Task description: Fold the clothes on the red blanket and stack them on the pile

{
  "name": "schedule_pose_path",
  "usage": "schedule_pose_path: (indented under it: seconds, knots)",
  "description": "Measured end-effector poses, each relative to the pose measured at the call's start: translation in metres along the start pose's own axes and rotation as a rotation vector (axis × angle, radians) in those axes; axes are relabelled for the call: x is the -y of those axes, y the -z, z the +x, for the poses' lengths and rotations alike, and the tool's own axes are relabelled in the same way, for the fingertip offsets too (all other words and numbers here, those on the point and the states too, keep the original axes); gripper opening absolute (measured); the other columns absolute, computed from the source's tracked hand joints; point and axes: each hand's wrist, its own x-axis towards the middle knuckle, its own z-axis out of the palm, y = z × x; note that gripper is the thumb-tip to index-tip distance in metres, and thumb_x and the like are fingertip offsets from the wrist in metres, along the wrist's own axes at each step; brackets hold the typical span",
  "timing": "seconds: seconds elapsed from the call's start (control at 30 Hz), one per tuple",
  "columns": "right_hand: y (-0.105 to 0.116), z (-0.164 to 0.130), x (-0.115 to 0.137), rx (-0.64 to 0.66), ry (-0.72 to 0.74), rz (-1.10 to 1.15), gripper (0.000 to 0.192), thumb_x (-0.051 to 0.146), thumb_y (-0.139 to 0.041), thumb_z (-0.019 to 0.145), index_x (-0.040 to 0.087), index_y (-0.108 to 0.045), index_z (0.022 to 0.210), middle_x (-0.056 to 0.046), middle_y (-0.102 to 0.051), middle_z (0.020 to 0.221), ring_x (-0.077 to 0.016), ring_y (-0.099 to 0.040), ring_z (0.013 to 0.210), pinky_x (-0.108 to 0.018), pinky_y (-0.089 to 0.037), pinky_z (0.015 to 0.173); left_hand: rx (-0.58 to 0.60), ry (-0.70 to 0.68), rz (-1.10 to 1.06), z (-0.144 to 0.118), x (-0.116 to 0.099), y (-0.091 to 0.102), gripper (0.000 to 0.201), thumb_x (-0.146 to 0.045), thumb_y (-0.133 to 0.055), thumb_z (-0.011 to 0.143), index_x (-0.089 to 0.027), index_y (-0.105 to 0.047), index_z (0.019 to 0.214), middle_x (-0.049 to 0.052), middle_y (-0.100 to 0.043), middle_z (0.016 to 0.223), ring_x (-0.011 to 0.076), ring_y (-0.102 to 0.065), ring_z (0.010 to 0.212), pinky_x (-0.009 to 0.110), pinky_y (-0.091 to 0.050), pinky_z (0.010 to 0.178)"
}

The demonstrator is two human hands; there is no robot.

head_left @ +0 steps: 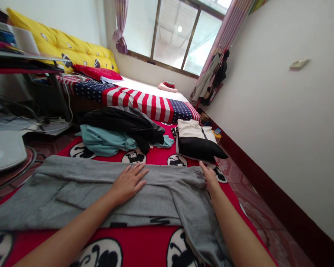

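Grey garment (94, 193) spread flat across red mat (144, 244) on floor. L hand (129, 181) palm down, fingers spread, pressing garment's mid fold. Teal (102, 142) + black clothes (122, 124) piled behind. R hand (209, 177) at garment's right edge, fingers on fabric; grip pinching or not, can't tell. Folded white/black top (196, 142) beyond.

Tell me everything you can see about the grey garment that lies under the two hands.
The grey garment looks like soft, thick knit cloth, plain and without print. It lies spread flat and wide across the red blanket with black-and-white figures, reaching from the left edge of the picture to the right side. One part is folded over the middle, and a strip hangs toward the viewer at the lower right. The left hand presses flat on its middle; the right hand touches its upper right corner.
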Motion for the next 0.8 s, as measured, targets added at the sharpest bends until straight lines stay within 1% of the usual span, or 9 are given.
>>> schedule_pose_path:
  seconds: [0.17,0.3,0.43,0.5,0.57,0.63,0.67,0.73,0.8]
  knots:
    - [-0.003,0.017,0.003,-0.071,0.121,-0.211,0.037,0.032,-0.066,0.067,0.013,-0.063,0.099,-0.011,-0.07,0.089,-0.0243,-0.065,0.086,-0.032,-0.049,0.08,-0.007,0.002,-0.012,-0.001,0.001,0.001,0.049,-0.046,-0.042,0.095,-0.031,-0.044,0.141,0.005,-0.037,0.153,0.0255,-0.032,0.141,0.048,-0.023,0.114]
    - [-0.003,0.001,0.005,-0.101,0.203,-0.38,0.033,0.03,-0.06,0.073,0.014,-0.065,0.101,-0.013,-0.069,0.091,-0.0284,-0.064,0.091,-0.04,-0.046,0.088,-0.001,0.006,-0.029,0.0,0.001,0.0,0.049,-0.046,-0.043,0.094,-0.031,-0.044,0.141,0.004,-0.037,0.153,0.0262,-0.032,0.14,0.048,-0.024,0.114]
    - [-0.016,-0.027,0.023,-0.139,0.337,-0.488,0.039,0.027,-0.056,0.076,0.016,-0.063,0.113,-0.018,-0.057,0.126,-0.0348,-0.049,0.121,-0.049,-0.035,0.101,0.009,0.034,-0.035,0.0,-0.003,0.003,0.049,-0.046,-0.044,0.094,-0.03,-0.045,0.141,0.004,-0.037,0.153,0.0265,-0.031,0.141,0.048,-0.022,0.115]
    - [-0.029,-0.044,0.03,-0.052,0.537,-0.512,0.045,0.032,-0.051,0.083,0.016,-0.057,0.124,-0.015,-0.051,0.137,-0.0311,-0.043,0.129,-0.047,-0.031,0.107,0.026,0.048,-0.034,-0.001,-0.007,0.007,0.049,-0.045,-0.044,0.094,-0.03,-0.045,0.141,0.005,-0.036,0.153,0.0264,-0.029,0.142,0.048,-0.021,0.115]
    - [-0.041,-0.06,0.028,0.204,0.749,-0.568,0.049,0.04,-0.044,0.089,0.02,-0.051,0.133,-0.011,-0.05,0.141,-0.0269,-0.043,0.131,-0.046,-0.03,0.11,0.046,0.052,-0.043,-0.002,-0.01,0.012,0.05,-0.046,-0.043,0.094,-0.029,-0.043,0.142,0.005,-0.035,0.154,0.0264,-0.028,0.142,0.049,-0.021,0.115]
    - [-0.048,-0.068,0.016,0.459,0.835,-0.694,0.053,0.046,-0.037,0.092,0.025,-0.045,0.139,-0.008,-0.047,0.145,-0.0268,-0.039,0.136,-0.051,-0.029,0.111,0.056,0.054,-0.063,-0.002,-0.011,0.014,0.052,-0.049,-0.041,0.095,-0.029,-0.042,0.143,0.006,-0.033,0.154,0.0266,-0.028,0.142,0.05,-0.02,0.116]
    - [-0.049,-0.068,0.007,0.497,0.822,-0.784,0.055,0.049,-0.034,0.091,0.026,-0.045,0.14,-0.008,-0.044,0.147,-0.0285,-0.034,0.138,-0.055,-0.028,0.11,0.055,0.058,-0.07,-0.001,-0.012,0.015,0.052,-0.05,-0.04,0.094,-0.029,-0.042,0.143,0.006,-0.033,0.154,0.0267,-0.028,0.142,0.05,-0.02,0.116]
    - [-0.048,-0.061,-0.014,0.332,0.736,-0.926,0.062,0.051,-0.024,0.091,0.02,-0.041,0.143,-0.012,-0.037,0.151,-0.0318,-0.027,0.141,-0.062,-0.027,0.108,0.049,0.069,-0.082,-0.001,-0.012,0.014,0.053,-0.052,-0.039,0.094,-0.03,-0.042,0.142,0.006,-0.033,0.154,0.0268,-0.026,0.143,0.052,-0.02,0.115]
    - [-0.045,-0.049,-0.033,0.272,0.779,-0.993,0.063,0.048,-0.022,0.09,0.018,-0.042,0.143,-0.014,-0.035,0.152,-0.0333,-0.026,0.142,-0.064,-0.03,0.105,0.045,0.083,-0.094,-0.002,-0.01,0.012,0.054,-0.054,-0.038,0.093,-0.031,-0.043,0.142,0.006,-0.032,0.155,0.0272,-0.025,0.143,0.054,-0.02,0.115]
